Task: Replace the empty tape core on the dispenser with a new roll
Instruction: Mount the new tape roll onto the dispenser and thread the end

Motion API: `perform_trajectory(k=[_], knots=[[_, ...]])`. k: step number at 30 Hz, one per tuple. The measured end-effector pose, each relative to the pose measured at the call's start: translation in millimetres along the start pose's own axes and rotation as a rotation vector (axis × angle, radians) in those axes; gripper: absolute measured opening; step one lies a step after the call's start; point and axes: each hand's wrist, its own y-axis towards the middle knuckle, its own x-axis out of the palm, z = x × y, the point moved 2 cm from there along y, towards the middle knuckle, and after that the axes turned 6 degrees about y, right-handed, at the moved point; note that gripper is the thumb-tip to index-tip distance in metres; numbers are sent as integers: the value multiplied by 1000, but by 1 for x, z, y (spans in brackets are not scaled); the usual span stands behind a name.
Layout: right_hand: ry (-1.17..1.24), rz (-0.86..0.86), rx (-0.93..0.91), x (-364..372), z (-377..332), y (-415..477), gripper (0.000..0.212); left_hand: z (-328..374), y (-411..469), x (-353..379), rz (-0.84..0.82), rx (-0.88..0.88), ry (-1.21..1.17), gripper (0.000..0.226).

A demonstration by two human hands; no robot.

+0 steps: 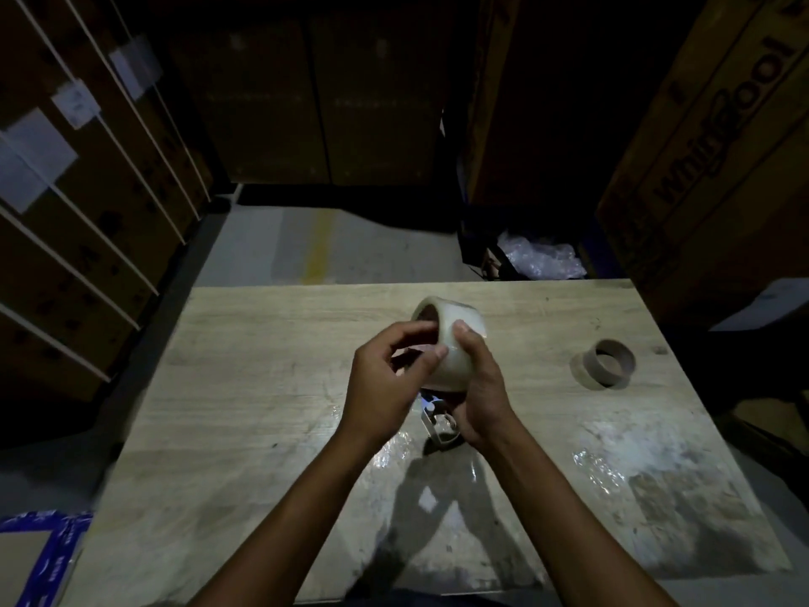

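Observation:
A new roll of clear tape (455,339) is held above the middle of the wooden table (245,387). My right hand (479,387) wraps around its right side with the thumb on top. My left hand (389,374) touches the roll's left face, its fingertips at the roll's edge. The metal tape dispenser (440,424) shows just below the roll, partly hidden under my right hand. The empty brown cardboard core (608,363) lies on the table to the right, apart from both hands.
Tall cardboard boxes (722,138) stand to the right and left of the table and behind it. Crumpled clear plastic (540,256) lies beyond the table's far edge. Patches of shiny tape residue (599,466) mark the tabletop. A blue-taped box (39,558) sits at lower left.

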Motion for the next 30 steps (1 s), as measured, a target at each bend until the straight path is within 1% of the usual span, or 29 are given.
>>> perform_trajectory(k=[3, 5, 7, 9, 11, 13, 18, 24, 27, 30], knots=[[-281, -35, -212, -1, -4, 5, 82, -1, 11, -7, 16, -159, -212, 30], [-449, 7, -303, -2, -8, 5, 91, -3, 17, -11, -9, -223, -317, 37], [-584, 56, -356, -3, -11, 7, 99, -3, 21, -14, -49, -263, -399, 41], [-699, 93, -390, -3, -14, 6, 104, -5, 24, -16, -88, -312, -496, 39], [-842, 129, -421, 0, -17, 4, 105, -6, 28, -16, -111, -360, -549, 36], [-945, 156, -456, 2, -18, 2, 104, -7, 30, -16, -126, -373, -551, 39], [-1038, 173, -554, 2, -14, -1, 104, -14, 33, -15, -141, -330, -491, 38], [-1270, 134, -790, 0, -17, 0, 104, -30, 30, -19, -182, -286, -493, 40], [-1325, 116, -792, -5, -20, 2, 104, -39, 31, -19, -190, -286, -490, 43], [-1242, 120, -682, -14, -21, 4, 105, -43, 34, -12, -206, -284, -473, 40]])
